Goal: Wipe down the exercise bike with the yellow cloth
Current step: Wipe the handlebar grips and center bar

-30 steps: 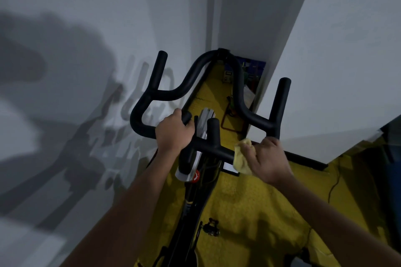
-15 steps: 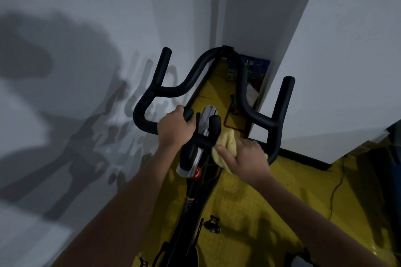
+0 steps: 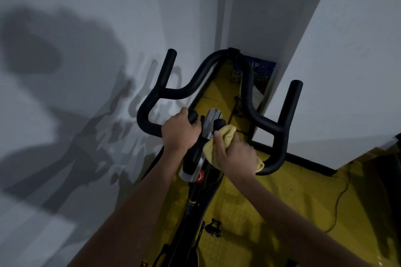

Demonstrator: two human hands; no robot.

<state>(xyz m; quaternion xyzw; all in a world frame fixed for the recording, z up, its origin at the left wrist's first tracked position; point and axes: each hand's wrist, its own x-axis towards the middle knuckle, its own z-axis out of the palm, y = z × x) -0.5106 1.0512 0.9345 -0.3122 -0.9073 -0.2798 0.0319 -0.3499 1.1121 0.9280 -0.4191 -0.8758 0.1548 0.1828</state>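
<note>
Since a second before, the right hand (image 3: 235,154) had slid the yellow cloth (image 3: 225,138) leftward along the crossbar, from near the right bend to the short black stub at the centre of the handlebars (image 3: 267,123). That hand was clenched round the bunched cloth, thumb pressed across it, with the fabric touching the stub; a tail of cloth stuck out past the wrist on the right. The left hand (image 3: 180,132) had stayed where it was, grasping the left inner grip of the exercise bike (image 3: 193,199), fingers wrapped over the bar.

Between the two hands sat a silver bracket (image 3: 211,123) (a slanted metal piece on the stem), and just below it a red knob (image 3: 200,176) showed on the frame. Lower down, a pedal (image 3: 213,227) stuck out to the right of the black frame.

The bike stood on a yellow floor (image 3: 271,206), close against a grey wall (image 3: 65,71) on the left that carried the shadows of the person and the bars. A white wall (image 3: 347,71) closed in on the right, with a black skirting strip (image 3: 303,161) at its base. In the narrow gap ahead lay blue clutter (image 3: 263,71), too small to make out. A thin dark cable (image 3: 338,204) trailed across the floor at the right.
</note>
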